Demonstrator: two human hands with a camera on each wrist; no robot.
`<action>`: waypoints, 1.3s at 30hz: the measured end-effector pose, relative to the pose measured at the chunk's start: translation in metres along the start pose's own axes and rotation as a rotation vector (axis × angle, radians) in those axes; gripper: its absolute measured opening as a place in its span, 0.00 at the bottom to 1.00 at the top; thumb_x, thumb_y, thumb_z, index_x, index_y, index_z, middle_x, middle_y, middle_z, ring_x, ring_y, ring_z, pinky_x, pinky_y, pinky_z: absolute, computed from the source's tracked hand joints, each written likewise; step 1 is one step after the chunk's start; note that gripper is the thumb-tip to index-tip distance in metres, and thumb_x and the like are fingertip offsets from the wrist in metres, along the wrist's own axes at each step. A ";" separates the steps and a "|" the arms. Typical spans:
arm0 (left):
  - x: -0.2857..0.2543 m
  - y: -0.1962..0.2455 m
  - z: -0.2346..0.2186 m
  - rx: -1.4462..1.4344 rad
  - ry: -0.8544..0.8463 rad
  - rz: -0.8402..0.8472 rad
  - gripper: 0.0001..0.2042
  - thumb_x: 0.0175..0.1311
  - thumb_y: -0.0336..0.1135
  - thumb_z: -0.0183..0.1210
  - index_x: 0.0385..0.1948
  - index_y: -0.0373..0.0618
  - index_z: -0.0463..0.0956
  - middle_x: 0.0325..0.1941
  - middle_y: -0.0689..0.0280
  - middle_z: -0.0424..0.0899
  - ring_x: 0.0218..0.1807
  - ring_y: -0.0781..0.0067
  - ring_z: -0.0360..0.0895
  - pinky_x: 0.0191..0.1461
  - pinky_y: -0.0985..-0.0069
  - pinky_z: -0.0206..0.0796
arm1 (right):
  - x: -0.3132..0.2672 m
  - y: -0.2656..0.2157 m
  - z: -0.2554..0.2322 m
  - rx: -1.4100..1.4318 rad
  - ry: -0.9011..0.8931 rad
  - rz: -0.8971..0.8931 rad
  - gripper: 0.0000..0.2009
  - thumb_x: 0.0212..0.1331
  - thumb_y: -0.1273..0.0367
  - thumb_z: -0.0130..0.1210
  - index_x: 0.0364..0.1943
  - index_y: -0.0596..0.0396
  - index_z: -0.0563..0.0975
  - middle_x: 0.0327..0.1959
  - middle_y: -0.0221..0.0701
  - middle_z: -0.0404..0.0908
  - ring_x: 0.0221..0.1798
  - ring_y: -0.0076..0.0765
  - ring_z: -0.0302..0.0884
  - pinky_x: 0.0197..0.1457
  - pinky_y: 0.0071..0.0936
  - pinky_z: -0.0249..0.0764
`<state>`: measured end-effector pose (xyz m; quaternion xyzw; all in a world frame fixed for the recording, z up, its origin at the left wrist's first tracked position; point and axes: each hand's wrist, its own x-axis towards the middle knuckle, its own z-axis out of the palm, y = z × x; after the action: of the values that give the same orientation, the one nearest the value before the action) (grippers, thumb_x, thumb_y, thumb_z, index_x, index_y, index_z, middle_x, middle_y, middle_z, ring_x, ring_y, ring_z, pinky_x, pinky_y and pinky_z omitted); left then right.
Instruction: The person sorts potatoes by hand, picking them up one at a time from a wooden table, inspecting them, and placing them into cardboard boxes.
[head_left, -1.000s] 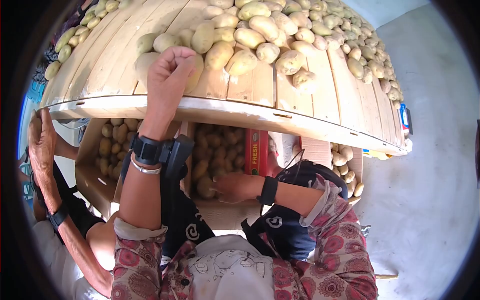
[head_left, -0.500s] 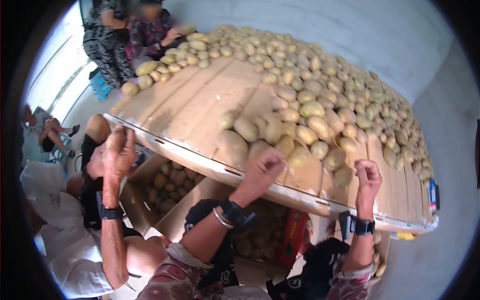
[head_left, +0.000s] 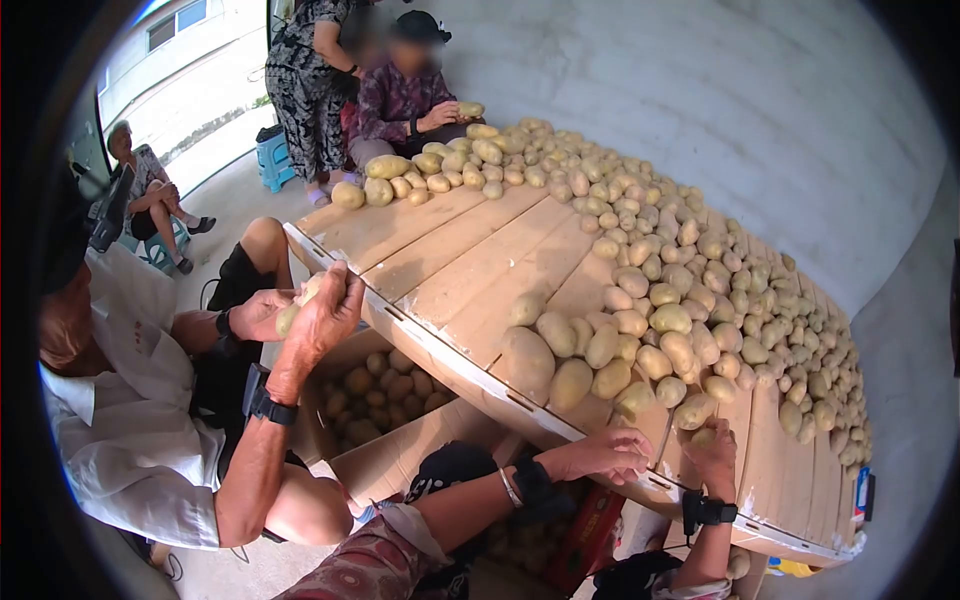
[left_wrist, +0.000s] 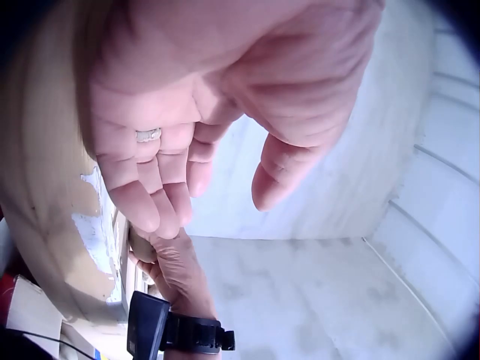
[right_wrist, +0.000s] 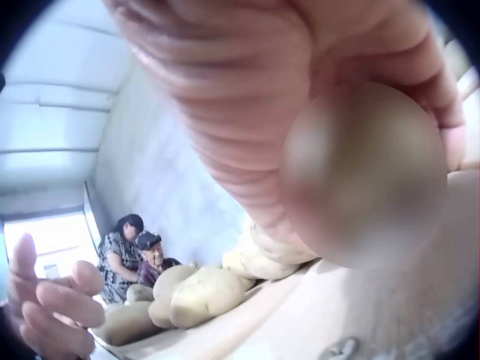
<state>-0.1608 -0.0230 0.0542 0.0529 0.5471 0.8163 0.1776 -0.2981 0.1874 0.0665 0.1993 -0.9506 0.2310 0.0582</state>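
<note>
My right hand (head_left: 712,455) is at the near part of the wooden table, its fingers curled round a potato (head_left: 704,437). In the right wrist view that potato (right_wrist: 367,176) sits against the palm as a blurred round shape. My left hand (head_left: 605,455) hangs over the table's front edge, left of the right hand. Its palm and loosely bent fingers (left_wrist: 169,202) hold nothing in the left wrist view, and the thumb stands apart. Just beyond both hands lies a row of larger potatoes (head_left: 570,385).
A big heap of potatoes (head_left: 700,290) covers the table's far and right side. Below the front edge (head_left: 440,345) stand cardboard boxes with potatoes (head_left: 375,395) and a red box (head_left: 590,530). To the left, a seated person (head_left: 140,400) holds a potato; others are farther back.
The head view has swung left and up. My right hand has come up from the box below and now grips a potato on the table. My left hand has left the large potatoes.
</note>
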 end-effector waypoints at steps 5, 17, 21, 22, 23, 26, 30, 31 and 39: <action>-0.001 0.001 -0.004 -0.176 0.013 0.006 0.18 0.64 0.46 0.52 0.50 0.48 0.65 0.42 0.65 0.75 0.39 0.75 0.75 0.42 0.77 0.68 | 0.000 0.016 -0.035 0.981 -0.125 0.245 0.18 0.49 0.67 0.54 0.46 0.53 0.69 0.45 0.39 0.76 0.43 0.44 0.77 0.41 0.33 0.76; 0.006 -0.012 0.004 -0.643 -0.157 0.003 0.28 0.65 0.62 0.39 0.56 0.50 0.60 0.44 0.62 0.76 0.41 0.68 0.78 0.36 0.77 0.73 | -0.040 -0.107 -0.011 0.629 -0.018 -0.481 0.16 0.47 0.78 0.54 0.44 0.56 0.71 0.50 0.33 0.72 0.55 0.30 0.68 0.59 0.27 0.62; 0.006 -0.024 -0.009 -0.644 -0.153 0.105 0.29 0.64 0.64 0.38 0.54 0.51 0.62 0.45 0.63 0.76 0.43 0.68 0.77 0.38 0.75 0.71 | -0.045 -0.108 -0.012 1.021 -0.240 -0.314 0.13 0.57 0.70 0.54 0.46 0.59 0.73 0.50 0.35 0.75 0.54 0.30 0.70 0.58 0.28 0.64; -0.001 -0.012 -0.001 -0.649 -0.023 0.127 0.29 0.63 0.65 0.39 0.54 0.51 0.63 0.44 0.65 0.76 0.43 0.70 0.76 0.38 0.76 0.69 | -0.040 -0.103 -0.011 1.115 -0.169 -0.216 0.13 0.60 0.67 0.53 0.46 0.58 0.73 0.50 0.34 0.75 0.54 0.30 0.70 0.56 0.27 0.65; -0.003 -0.002 0.003 -0.652 0.103 0.147 0.29 0.63 0.65 0.39 0.53 0.51 0.64 0.44 0.68 0.76 0.43 0.72 0.75 0.38 0.77 0.66 | -0.036 -0.099 -0.009 1.202 -0.093 -0.113 0.14 0.63 0.63 0.51 0.47 0.57 0.73 0.49 0.33 0.76 0.54 0.30 0.71 0.55 0.27 0.67; -0.001 -0.002 -0.006 -0.627 0.114 0.210 0.27 0.64 0.62 0.41 0.53 0.50 0.65 0.46 0.67 0.75 0.46 0.72 0.74 0.43 0.75 0.65 | -0.032 -0.093 -0.004 1.436 -0.071 0.054 0.18 0.65 0.56 0.46 0.50 0.53 0.71 0.51 0.31 0.74 0.51 0.31 0.73 0.50 0.26 0.69; -0.005 0.007 -0.013 -0.674 0.229 0.352 0.24 0.67 0.55 0.41 0.52 0.45 0.66 0.49 0.61 0.75 0.50 0.66 0.73 0.54 0.66 0.64 | -0.033 -0.085 0.000 1.618 -0.251 0.271 0.23 0.65 0.50 0.42 0.54 0.51 0.66 0.53 0.32 0.71 0.51 0.33 0.71 0.47 0.30 0.70; -0.006 0.008 -0.018 -0.626 0.170 0.400 0.23 0.68 0.53 0.42 0.51 0.43 0.67 0.50 0.61 0.74 0.51 0.65 0.73 0.57 0.66 0.64 | -0.033 -0.086 -0.001 1.622 -0.389 0.313 0.24 0.64 0.49 0.41 0.55 0.51 0.65 0.53 0.32 0.71 0.52 0.35 0.71 0.48 0.32 0.70; -0.017 0.022 -0.023 0.356 0.391 0.795 0.18 0.58 0.41 0.52 0.46 0.40 0.69 0.51 0.60 0.72 0.53 0.66 0.69 0.58 0.74 0.59 | -0.047 -0.100 0.023 1.666 -0.934 0.391 0.28 0.64 0.42 0.33 0.56 0.47 0.63 0.44 0.45 0.77 0.44 0.50 0.79 0.43 0.36 0.77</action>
<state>-0.1569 -0.0561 0.0671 0.1331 0.6391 0.7091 -0.2667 -0.2152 0.1115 0.0778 0.0868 -0.4263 0.7327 -0.5233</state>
